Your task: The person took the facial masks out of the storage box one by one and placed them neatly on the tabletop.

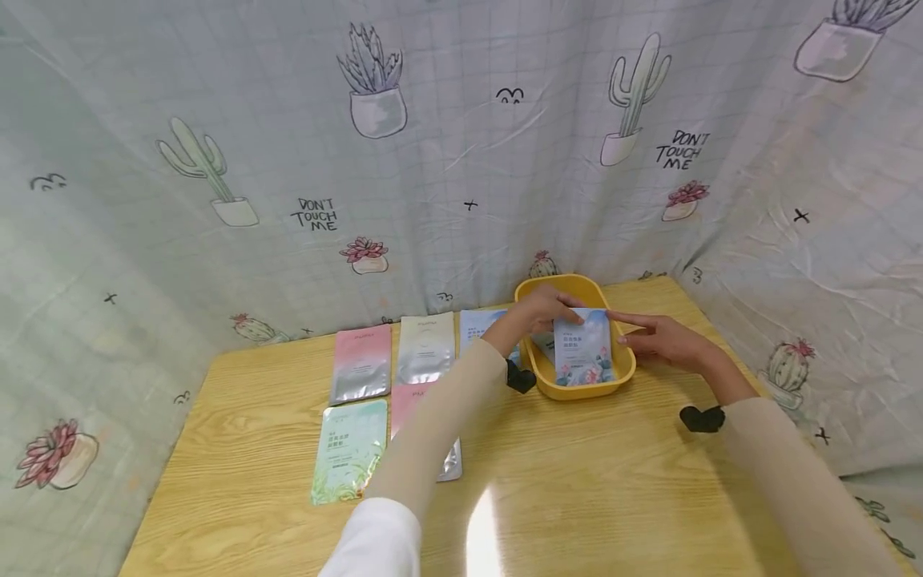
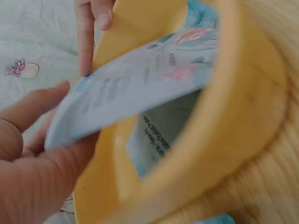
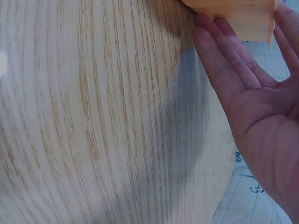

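Two hands, left hand (image 1: pixel 542 308) pinching a pale-blue packet (image 1: pixel 584 353), right hand (image 1: pixel 667 340) nearly straight-fingered, touching a yellow basket (image 1: pixel 587 392)

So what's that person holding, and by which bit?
A blue flowery packet, held near its top-left corner, in the head view, by the left hand. The right hand touches the yellow tub.

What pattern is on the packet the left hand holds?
The packet has pink flowers on pale blue; clearest: head view.
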A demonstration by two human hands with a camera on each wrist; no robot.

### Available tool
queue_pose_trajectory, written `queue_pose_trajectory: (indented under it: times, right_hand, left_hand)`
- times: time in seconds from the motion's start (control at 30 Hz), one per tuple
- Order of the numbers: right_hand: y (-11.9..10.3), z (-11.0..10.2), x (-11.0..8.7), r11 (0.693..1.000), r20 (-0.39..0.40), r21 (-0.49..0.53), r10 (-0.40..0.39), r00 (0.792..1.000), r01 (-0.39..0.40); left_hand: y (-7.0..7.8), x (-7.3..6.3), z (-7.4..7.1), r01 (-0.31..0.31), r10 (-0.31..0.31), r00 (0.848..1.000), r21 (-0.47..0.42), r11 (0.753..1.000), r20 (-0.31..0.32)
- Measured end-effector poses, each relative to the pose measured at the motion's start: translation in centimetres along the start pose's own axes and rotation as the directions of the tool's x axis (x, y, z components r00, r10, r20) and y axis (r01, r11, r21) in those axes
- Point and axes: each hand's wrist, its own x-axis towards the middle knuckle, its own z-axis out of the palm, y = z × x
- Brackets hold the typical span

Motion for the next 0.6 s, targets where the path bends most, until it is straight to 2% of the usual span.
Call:
queue_pose_trajectory:
  times: [0.07, 0.13, 0.23, 0.3, 0.4, 0.5, 0.6]
  right_hand:
    - [-0.1, 0.1, 0.0, 1.000, 0.005, -0.003, 0.000, 1.000, 0.000]
    - [-0.2, 0.1, -0.1, 1.000, 0.007, 0.009, 0.000, 1.000, -0.001]
    - [-0.3, 0.1, -0.1, 1.000, 0.013, 0.024, -0.003, 1.000, 0.003]
    - [-0.3, 0.0, 0.0, 0.999, 0.012, 0.039, 0.003, 1.000, -0.004]
    - [-0.3, 0.0, 0.1, 0.999, 0.015, 0.043, 0.005, 1.000, -0.005]
    - [-0.2, 0.0, 0.1, 0.999, 0.020, 0.043, -0.002, 1.000, 0.001]
    - [-0.1, 0.0, 0.2, 0.999, 0.026, 0.047, -0.009, 1.000, 0.008]
  left_hand:
    - [-0.1, -0.5, -0.5, 0.054, -0.045, 0.995, -0.097, 0.994, 0.091]
    - [-0.3, -1.1, -0.9, 0.090, -0.063, 0.984, -0.163, 0.982, 0.164]
    - [-0.8, -1.9, -1.3, 0.104, -0.048, 0.968, -0.220, 0.970, 0.247]
    - [-1.3, -2.4, -1.3, 0.103, -0.030, 0.960, -0.253, 0.962, 0.278]
    - [-1.9, -3.0, -1.1, 0.087, 0.000, 0.954, -0.277, 0.957, 0.299]
    - [-2.3, -3.5, -0.7, 0.058, 0.016, 0.962, -0.260, 0.964, 0.273]
    - [-2.6, -3.8, 0.0, 0.027, 0.027, 0.978, -0.251, 0.968, 0.209]
